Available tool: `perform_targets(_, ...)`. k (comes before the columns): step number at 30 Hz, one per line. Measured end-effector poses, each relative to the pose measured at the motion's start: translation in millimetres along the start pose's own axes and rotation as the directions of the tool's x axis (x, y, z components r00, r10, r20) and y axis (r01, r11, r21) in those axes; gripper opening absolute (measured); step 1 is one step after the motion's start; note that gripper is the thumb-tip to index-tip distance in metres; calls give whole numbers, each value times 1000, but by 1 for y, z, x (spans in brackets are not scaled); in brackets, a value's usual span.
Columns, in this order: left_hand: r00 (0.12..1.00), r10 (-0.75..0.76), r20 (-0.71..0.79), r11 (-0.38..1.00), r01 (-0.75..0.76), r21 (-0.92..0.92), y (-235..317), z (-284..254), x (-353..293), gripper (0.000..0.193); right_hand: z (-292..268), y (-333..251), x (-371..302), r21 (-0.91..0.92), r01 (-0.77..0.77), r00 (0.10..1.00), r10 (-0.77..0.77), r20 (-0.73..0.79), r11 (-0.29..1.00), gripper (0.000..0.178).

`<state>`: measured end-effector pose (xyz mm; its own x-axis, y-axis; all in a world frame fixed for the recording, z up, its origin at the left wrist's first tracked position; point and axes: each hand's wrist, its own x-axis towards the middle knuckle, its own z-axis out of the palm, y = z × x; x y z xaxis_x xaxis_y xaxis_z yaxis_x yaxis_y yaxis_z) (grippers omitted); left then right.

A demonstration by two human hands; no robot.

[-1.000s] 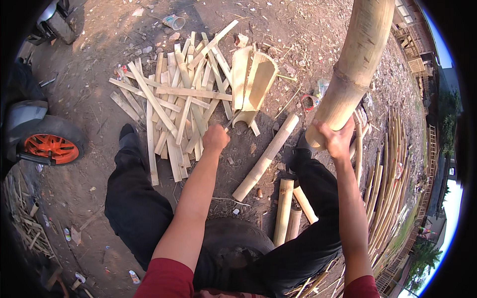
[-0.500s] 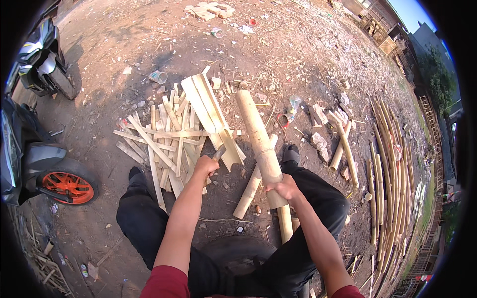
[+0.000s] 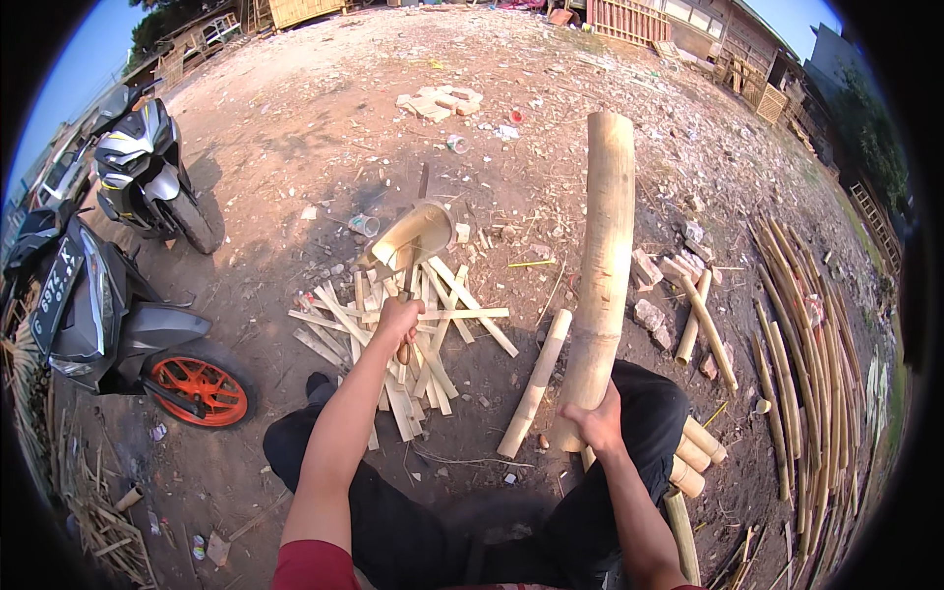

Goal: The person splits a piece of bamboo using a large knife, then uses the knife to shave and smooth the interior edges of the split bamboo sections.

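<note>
My left hand is closed round the brown wooden handle of a long-bladed knife, its blade pointing away from me. A curved split bamboo piece sits around the blade above the pile; whether the blade is wedged in it I cannot tell. My right hand grips the lower end of a thick bamboo tube, which stands tilted upward in front of my right knee. Below the left hand, flat bamboo strips lie in a crossed heap. A thinner bamboo length rests on the ground between the hands.
Short bamboo tubes lie beside my right thigh. Long bamboo poles are stacked at the right, near broken bricks. Two motorbikes stand at the left, the nearer with an orange-rimmed wheel. Litter and wood scraps cover the dirt ground.
My right hand has raised the bamboo tube more upright. The knife has swung up, with the split bamboo now turned and around its blade. The view has tilted upward.
</note>
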<state>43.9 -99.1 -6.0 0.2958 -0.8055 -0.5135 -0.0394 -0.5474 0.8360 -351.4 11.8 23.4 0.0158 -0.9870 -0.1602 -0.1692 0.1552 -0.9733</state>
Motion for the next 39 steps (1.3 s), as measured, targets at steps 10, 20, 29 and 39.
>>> perform_targets(10,988,84,130,991,-96,91,-9,-17,-8,27,-76,-182,8,-363,566,767,-634,-96,740,74)
perform_targets(20,925,185,332,983,-174,-62,-5,-8,-21,13,-44,-241,-5,25,881,466,-860,-209,472,73)
perform_targets(29,944,-68,324,989,108,-106,-18,7,-20,22,-9,-172,-22,-708,340,938,-164,307,619,84)
perform_targets(39,929,-38,368,988,90,-124,8,16,-31,24,-31,-312,-16,-185,852,482,-871,-93,490,57)
